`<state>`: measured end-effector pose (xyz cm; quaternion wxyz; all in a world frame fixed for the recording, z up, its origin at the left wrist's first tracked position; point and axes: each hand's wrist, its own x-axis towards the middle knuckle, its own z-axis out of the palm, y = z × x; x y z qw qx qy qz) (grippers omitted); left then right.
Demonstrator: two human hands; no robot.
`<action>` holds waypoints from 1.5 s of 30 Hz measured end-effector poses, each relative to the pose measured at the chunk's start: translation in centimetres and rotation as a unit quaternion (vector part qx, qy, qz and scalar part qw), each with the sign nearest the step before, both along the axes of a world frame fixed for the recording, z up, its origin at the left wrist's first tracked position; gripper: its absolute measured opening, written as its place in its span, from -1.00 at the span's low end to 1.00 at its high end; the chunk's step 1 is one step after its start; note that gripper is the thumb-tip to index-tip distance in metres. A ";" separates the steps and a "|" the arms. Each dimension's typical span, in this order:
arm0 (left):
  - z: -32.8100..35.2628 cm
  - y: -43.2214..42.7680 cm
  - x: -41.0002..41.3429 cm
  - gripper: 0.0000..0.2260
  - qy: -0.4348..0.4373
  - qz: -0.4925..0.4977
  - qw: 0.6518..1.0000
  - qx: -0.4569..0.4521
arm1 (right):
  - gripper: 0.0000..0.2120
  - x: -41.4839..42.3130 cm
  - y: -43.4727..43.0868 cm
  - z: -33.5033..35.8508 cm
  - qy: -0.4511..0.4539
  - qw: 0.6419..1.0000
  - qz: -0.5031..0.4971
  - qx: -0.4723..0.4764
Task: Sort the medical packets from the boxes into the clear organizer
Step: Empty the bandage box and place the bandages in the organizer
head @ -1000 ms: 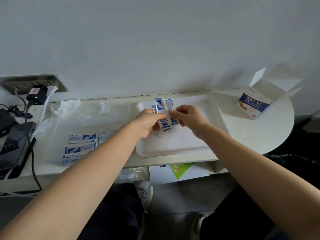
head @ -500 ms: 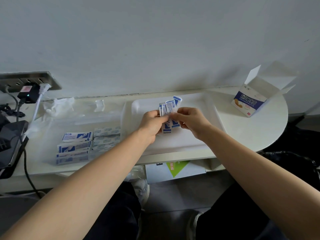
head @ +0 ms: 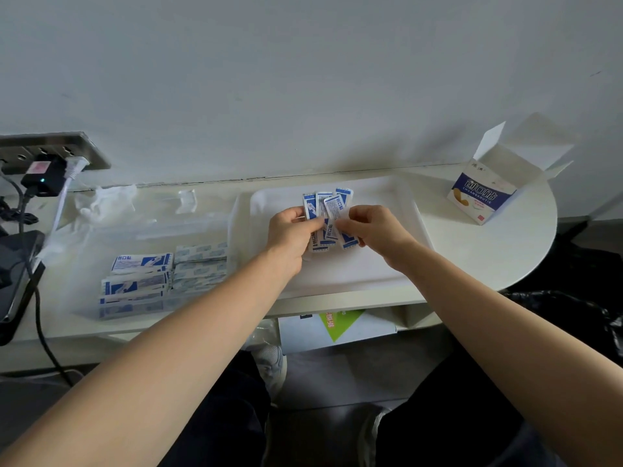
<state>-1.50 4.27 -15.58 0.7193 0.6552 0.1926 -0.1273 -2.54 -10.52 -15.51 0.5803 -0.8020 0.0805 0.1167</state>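
1. In the head view, your left hand (head: 292, 238) grips a fan of blue-and-white packets (head: 328, 210) above the white tray (head: 387, 200). Its fingers are curled round their lower ends.
2. Your right hand (head: 378, 233) pinches one packet at the front of that fan between thumb and fingertips. The two hands are nearly touching.
3. The clear organizer (head: 188, 227) lies on the table (head: 505, 261), just left of the tray. Sorted packets (head: 141, 274) with blue print are stacked in its near part, and a paler stack (head: 200, 264) sits just beside them on the right.
4. The open box (head: 485, 195) stands at the table's rounded right end with its flaps up, well apart from your hands.
5. At far left, a black charger (head: 42, 178) is plugged into the wall socket strip (head: 57, 146).
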 end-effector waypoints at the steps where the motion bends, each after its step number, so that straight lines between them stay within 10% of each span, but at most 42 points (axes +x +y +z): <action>1: 0.0 -0.1 0.0 -0.84 0.004 0.000 1.000 -0.001 | -0.90 -0.1 0.1 0.1 -0.005 1.000 0.002 -0.001; 35: 1.0 0.4 -0.3 -0.95 0.038 -0.014 0.993 -0.107 | -0.84 -0.8 -0.3 0.2 0.019 0.996 -0.019 0.087; 45: 0.5 1.3 0.7 -0.89 0.010 -0.004 1.000 0.007 | -0.89 -0.8 -1.5 0.7 0.010 0.996 -0.026 0.082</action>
